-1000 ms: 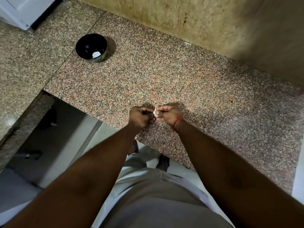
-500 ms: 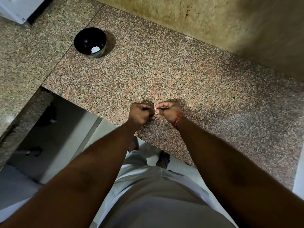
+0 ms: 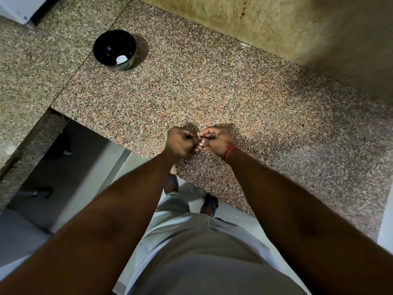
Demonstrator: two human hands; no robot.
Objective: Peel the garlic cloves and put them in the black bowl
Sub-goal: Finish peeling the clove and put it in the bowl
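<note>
Your fingers are curled tight on both sides, tips meeting over the near edge of the granite counter (image 3: pixel 234 99). Between them sits the garlic clove (image 3: pixel 200 143), pale and mostly hidden. Left hand (image 3: pixel 180 143) pinches it from its side, right hand (image 3: pixel 217 140) from the other. A thin pale flake of skin (image 3: pixel 198 134) stands up just above the pinch; which hand has hold of it cannot be told. The clove's long axis cannot be read either, too little shows.

Judgement: peeling is in hand and not finished.

The black bowl (image 3: pixel 100 48) stands well apart, up and to your left, across the seam in the counter. Your left hand is the nearer one to it; the right would have to cross over. One pale piece (image 3: pixel 121 59), likely a peeled clove, already lies in the bowl against its near wall.

A red thread (image 3: pixel 229 150) circles your right wrist.

Writing, brands, labels: none legible anywhere in view. White appliance corner (image 3: pixel 19 7), top left, shows a small mark too small to read
</note>
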